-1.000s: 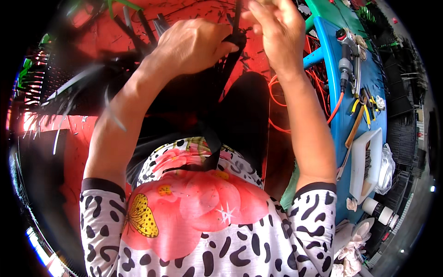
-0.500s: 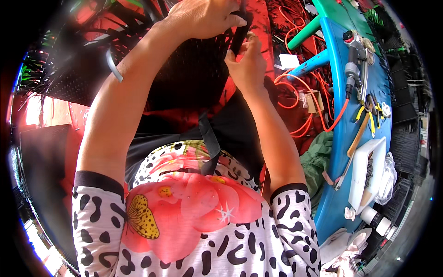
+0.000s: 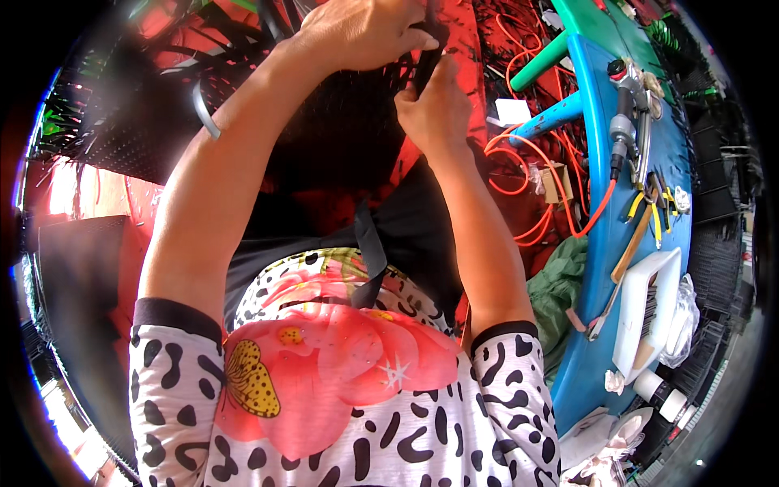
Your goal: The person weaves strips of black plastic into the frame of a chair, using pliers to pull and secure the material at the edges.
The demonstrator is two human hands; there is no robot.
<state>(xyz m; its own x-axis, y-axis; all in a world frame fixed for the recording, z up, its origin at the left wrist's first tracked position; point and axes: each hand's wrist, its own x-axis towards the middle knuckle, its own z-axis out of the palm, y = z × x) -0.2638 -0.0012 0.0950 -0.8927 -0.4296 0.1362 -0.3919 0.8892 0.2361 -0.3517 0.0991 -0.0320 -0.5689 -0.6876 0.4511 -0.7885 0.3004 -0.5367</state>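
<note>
A dark woven piece (image 3: 341, 122) with loose black strips fills the upper middle of the view, in front of my body. My left hand (image 3: 365, 34) reaches over it, fingers bent around a flat black strip (image 3: 427, 58) at its right edge. Just below, my right hand (image 3: 438, 105) pinches the same strip between thumb and curled fingers. The left fingertips are partly cut off by the upper edge of the picture. Where the strip joins the weave is too dark to make out.
At the right, a blue stool (image 3: 588, 325) bears an air tool (image 3: 623, 122), yellow-handled pliers (image 3: 656, 215), a wooden-handled hammer-like tool (image 3: 629, 256) and a white tray (image 3: 621, 349). An orange hose (image 3: 599, 217) loops down beside it. Green cloth (image 3: 560, 284) hangs nearby.
My right hand has turned slightly and its fingers have closed more tightly on the strip. The left hand stays nearly in place, and the whole view has shifted a little.
</note>
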